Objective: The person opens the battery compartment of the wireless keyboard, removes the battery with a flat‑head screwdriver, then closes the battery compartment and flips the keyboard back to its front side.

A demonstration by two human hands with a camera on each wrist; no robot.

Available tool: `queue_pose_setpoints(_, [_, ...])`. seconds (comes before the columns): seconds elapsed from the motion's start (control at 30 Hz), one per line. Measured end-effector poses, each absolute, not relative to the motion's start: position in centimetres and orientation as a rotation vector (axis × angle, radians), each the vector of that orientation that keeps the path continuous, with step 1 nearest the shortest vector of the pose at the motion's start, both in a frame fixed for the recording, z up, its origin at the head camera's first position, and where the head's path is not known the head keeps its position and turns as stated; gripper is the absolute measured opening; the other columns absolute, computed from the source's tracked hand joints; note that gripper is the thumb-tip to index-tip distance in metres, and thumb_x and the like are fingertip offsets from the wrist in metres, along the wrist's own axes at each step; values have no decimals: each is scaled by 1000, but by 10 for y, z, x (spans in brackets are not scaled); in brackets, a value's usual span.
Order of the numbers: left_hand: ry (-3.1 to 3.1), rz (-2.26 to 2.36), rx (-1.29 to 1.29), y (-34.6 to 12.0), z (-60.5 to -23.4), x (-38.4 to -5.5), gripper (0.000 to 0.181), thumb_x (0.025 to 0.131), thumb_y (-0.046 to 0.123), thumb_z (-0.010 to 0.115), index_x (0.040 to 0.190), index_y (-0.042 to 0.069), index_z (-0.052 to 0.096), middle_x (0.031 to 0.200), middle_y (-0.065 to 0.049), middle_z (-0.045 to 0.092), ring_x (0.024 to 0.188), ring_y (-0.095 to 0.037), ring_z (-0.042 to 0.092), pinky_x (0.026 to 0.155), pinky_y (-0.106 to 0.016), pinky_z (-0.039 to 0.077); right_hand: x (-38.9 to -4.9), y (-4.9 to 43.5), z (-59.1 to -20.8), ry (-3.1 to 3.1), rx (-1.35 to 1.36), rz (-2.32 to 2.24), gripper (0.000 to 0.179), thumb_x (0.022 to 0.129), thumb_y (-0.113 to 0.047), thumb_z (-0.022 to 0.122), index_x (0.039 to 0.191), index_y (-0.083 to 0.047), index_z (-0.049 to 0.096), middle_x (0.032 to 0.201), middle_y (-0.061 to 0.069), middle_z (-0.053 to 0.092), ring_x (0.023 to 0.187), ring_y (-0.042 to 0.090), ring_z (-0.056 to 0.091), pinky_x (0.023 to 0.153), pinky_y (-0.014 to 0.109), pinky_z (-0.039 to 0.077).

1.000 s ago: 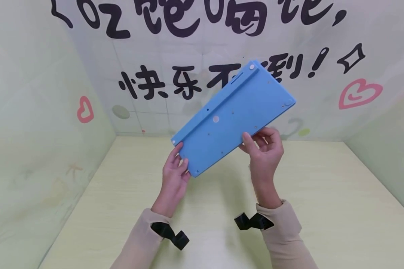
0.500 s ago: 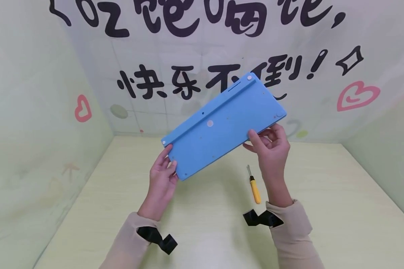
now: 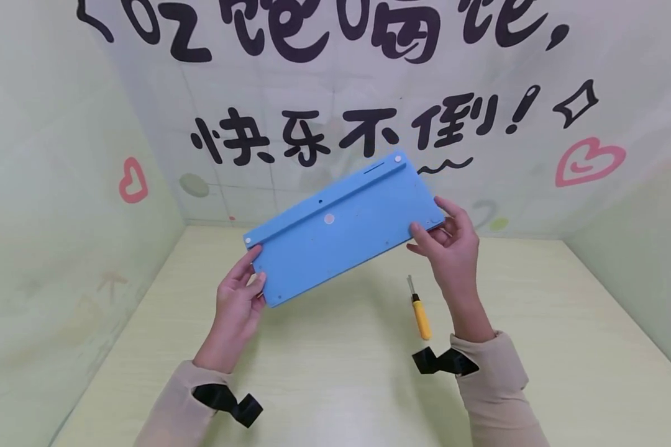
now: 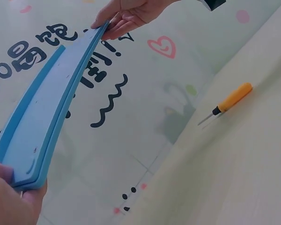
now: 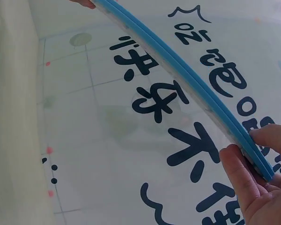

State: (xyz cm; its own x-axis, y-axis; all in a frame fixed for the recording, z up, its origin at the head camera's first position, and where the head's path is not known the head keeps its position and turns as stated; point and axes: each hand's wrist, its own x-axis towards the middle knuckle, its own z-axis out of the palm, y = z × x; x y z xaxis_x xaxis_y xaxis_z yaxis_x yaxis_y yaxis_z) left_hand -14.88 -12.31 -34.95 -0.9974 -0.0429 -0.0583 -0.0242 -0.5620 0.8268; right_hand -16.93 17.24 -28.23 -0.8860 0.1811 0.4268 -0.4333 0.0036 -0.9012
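Observation:
A blue keyboard (image 3: pixel 341 230) is held up over the table with its underside toward the head camera, its right end higher than its left. Small round feet, screw holes and a raised bar along the upper edge show on that underside. My left hand (image 3: pixel 237 304) grips the left end between thumb and fingers. At the lower right corner, my right hand (image 3: pixel 453 248) pinches the edge, thumb on the underside and fingers behind. The right wrist view shows the keyboard (image 5: pixel 192 84) edge-on, with a pale strip along its far face; the keys are mostly hidden.
A yellow-handled tool (image 3: pixel 421 316) with a thin metal shaft lies on the pale table (image 3: pixel 335 372), left of the right forearm. Behind stands a printed backdrop (image 3: pixel 313 87) with black lettering and pink hearts. Pale side walls flank the table.
The keyboard has come down and left and tilts less steeply. My left hand moved left with it, and my right hand shifted along its edge to the corner. The yellow-handled tool came into view.

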Motion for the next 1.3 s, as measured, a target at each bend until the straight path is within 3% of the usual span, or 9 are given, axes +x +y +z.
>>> queue_pose_setpoints(0.2, [-1595, -2721, 160, -138, -352, -148, 50, 94, -8, 39, 140, 11, 38, 141, -4, 29, 121, -22, 36, 77, -24, 45, -174, 174, -291, -2001, 178, 1906, 47, 81, -2, 67, 123, 5, 47, 96, 15, 50, 77, 13, 63, 63, 28, 53])
queue_pose_setpoints(0.4, [-1753, -2645, 188, -155, -352, -151, 50, 93, -7, 41, 140, 10, 38, 111, -4, 36, 99, -16, 49, 67, -19, 44, -184, 174, -307, -2169, 101, 1866, 50, 82, -6, 68, 127, 4, 48, 98, 16, 48, 73, 11, 60, 65, 29, 53])
queue_pose_setpoints(0.57, [-1829, -2627, 171, -169, -353, -155, 49, 92, -6, 46, 138, 10, 41, 103, -5, 38, 85, -15, 57, 66, -20, 46, -192, 171, -321, -2329, 54, 1809, 52, 83, -12, 68, 129, 1, 47, 108, 22, 54, 83, 20, 61, 70, 30, 52])
queue_pose_setpoints(0.77, [-1942, -2610, 147, -181, -358, -155, 47, 91, -5, 50, 135, 11, 47, 101, -5, 42, 74, -13, 54, 61, -19, 44, -198, 167, -338, -2530, -11, 1690, 54, 84, -16, 67, 132, -4, 46, 114, 21, 54, 96, 34, 59, 81, 40, 49])
queue_pose_setpoints(0.87, [-2027, -2584, 122, -185, -361, -154, 47, 91, -3, 50, 136, 9, 44, 101, -6, 41, 75, -13, 54, 62, -20, 45, -200, 167, -346, -2625, -21, 1648, 56, 84, -17, 67, 134, -7, 43, 115, 21, 53, 95, 35, 58, 81, 44, 49])
queue_pose_setpoints(1.03, [-2133, -2565, 65, -194, -368, -158, 46, 91, -2, 51, 135, 9, 45, 104, -10, 39, 81, -15, 56, 68, -22, 48, -201, 169, -358, -2782, -17, 1558, 62, 84, -20, 68, 137, -8, 39, 112, 22, 53, 91, 33, 57, 72, 40, 52])
queue_pose_setpoints(1.3, [-2277, -2546, -60, -209, -384, -171, 47, 92, 2, 52, 138, 7, 41, 109, -13, 36, 86, -17, 58, 70, -25, 51, -205, 166, -374, -2926, -8, 1617, 70, 82, -14, 69, 139, -5, 29, 113, 24, 46, 88, 34, 56, 63, 40, 54])
